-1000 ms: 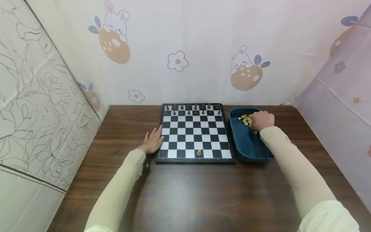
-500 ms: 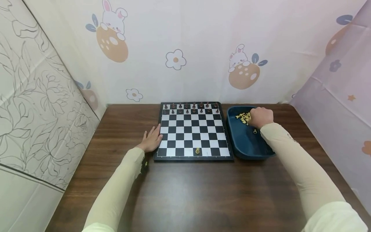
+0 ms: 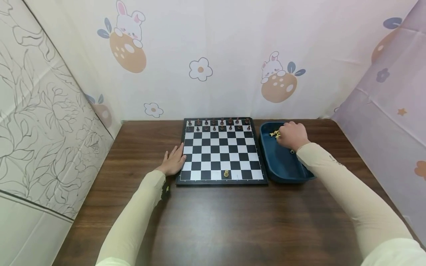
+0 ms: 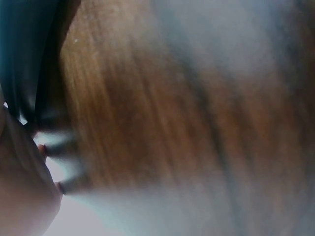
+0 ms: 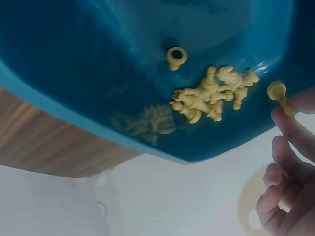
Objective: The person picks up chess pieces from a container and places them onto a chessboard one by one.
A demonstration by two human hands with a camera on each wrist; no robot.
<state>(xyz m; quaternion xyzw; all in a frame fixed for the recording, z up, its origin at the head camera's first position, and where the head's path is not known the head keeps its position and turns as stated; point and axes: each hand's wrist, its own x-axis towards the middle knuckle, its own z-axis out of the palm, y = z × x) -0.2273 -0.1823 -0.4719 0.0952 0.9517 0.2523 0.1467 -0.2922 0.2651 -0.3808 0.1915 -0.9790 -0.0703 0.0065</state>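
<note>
The chessboard (image 3: 215, 149) lies flat on the table. Along its left edge rests my left hand (image 3: 173, 160), fingers spread and touching the frame. Over the blue tray (image 3: 287, 176), my right hand (image 3: 293, 135) pinches a yellow chess piece (image 5: 278, 94) between thumb and forefinger; in the right wrist view its wide base faces away from the fingers. Below it lies a heap of yellow chess pieces (image 5: 211, 96), with one loose yellow chess piece (image 5: 175, 56) apart from them. A single yellow chess piece (image 3: 226, 173) stands on the near row of the board.
Dark red chess pieces (image 3: 214, 128) fill the two far rows of the board. The wooden table (image 3: 213, 221) meets a patterned wall covering (image 3: 233, 96) at the back. A tiled wall (image 3: 50, 111) stands at the left.
My right hand has risen slightly and moved left over the tray, now holding a yellow chess piece. My left hand stays at the board's edge. The head view has shifted a little.
</note>
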